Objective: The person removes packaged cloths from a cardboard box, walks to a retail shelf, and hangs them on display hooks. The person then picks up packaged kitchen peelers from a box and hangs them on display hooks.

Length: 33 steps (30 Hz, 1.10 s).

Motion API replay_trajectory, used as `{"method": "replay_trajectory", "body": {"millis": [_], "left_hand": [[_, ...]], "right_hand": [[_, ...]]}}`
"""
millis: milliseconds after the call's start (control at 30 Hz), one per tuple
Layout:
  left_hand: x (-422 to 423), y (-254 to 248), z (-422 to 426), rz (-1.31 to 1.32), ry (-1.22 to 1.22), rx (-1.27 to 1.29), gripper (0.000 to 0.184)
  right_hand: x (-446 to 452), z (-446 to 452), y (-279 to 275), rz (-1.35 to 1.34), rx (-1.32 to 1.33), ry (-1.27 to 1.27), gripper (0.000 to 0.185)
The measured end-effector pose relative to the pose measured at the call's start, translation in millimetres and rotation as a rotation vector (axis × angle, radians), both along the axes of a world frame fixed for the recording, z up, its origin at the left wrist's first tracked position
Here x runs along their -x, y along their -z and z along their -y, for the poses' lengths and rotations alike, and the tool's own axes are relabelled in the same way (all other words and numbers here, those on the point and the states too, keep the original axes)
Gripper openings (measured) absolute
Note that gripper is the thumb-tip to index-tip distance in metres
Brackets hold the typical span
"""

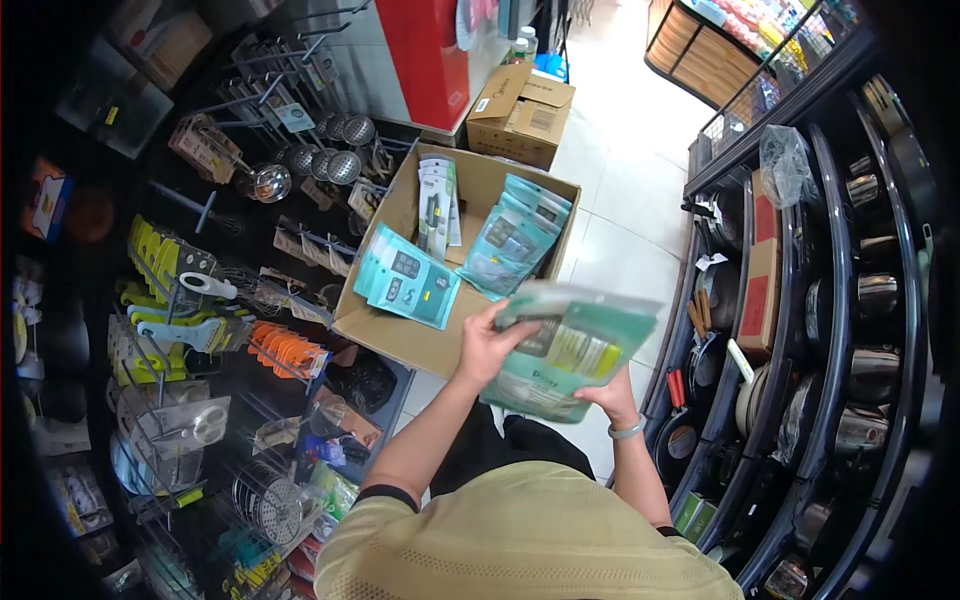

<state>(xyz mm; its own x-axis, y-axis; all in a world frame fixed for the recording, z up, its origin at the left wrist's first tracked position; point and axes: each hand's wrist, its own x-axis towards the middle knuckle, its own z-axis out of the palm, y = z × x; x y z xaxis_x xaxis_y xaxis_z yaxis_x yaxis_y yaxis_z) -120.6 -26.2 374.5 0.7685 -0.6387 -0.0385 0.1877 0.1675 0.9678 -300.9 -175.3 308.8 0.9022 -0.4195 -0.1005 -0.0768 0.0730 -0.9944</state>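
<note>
Both of my hands hold a stack of teal packets (565, 355) in front of my body, a little blurred. My left hand (490, 345) grips its left edge, thumb across the front. At the lower right corner, my right hand (613, 397) is closed on the same stack, with a band on that wrist. Beyond them stands an open cardboard box (388, 335). Inside it lie teal packets on the left (408, 278), more teal packets on the right (515, 235), and white-and-green packets (437, 205) at the back.
On the left, a rack carries skimmers (343, 165), orange items (285, 350) and green-handled tools (150, 255). Shelves of pans (680, 435) line the right side. A second cardboard box (520, 115) sits behind the open one. Pale floor tiles (625, 180) run between.
</note>
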Motion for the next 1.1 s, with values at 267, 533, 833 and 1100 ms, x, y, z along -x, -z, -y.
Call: {"method": "replay_trajectory", "body": {"millis": [267,533,833,1100], "left_hand": [[-21.2,74.5,96.4,-0.434,0.412,0.129,0.032],[-187.2,305.1,143.5,0.066,-0.129,-0.589,0.065],[-163.8,287.3,103.8,0.454,0.084,-0.714,0.04],[-90.5,253.2,39.1,0.487,0.088,-0.438,0.023]], "right_hand": [[29.5,8.4,21.5,0.011,-0.48,0.635,0.051],[77.7,-19.1,45.3,0.037,-0.536,0.985,0.057],[105.7,-41.6,40.5,0.008,-0.542,1.029,0.059],[120.2,-17.0,48.7,0.045,-0.487,0.773,0.055]]}}
